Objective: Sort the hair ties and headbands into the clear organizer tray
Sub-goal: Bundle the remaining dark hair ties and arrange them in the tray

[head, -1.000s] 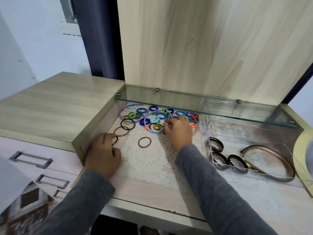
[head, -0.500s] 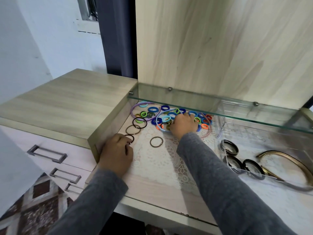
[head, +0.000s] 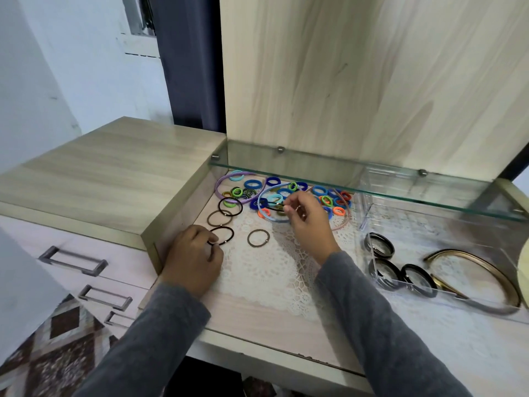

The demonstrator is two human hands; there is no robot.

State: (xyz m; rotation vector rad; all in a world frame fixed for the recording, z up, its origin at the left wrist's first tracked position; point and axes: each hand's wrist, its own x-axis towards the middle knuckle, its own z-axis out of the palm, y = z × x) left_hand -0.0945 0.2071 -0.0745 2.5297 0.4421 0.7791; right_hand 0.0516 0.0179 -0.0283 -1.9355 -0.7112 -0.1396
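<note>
Brown and black, four thin ties (head: pixel 258 238) lie on lace (head: pixel 257 270); left hand (head: pixel 194 259) pinches one, right hand (head: pixel 306 222) pinches another in the pile (head: pixel 286 193) under the shelf (head: pixel 372 184). Tray (head: pixel 415 224) at right holds three ties, one headband (head: pixel 455 251); open lace between.

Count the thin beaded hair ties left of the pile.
4: black tie overlapping the purple headband, brown tie just nearer, dark tie pinched by the left hand, lone brown tie on the lace. The pile may hide more.
</note>
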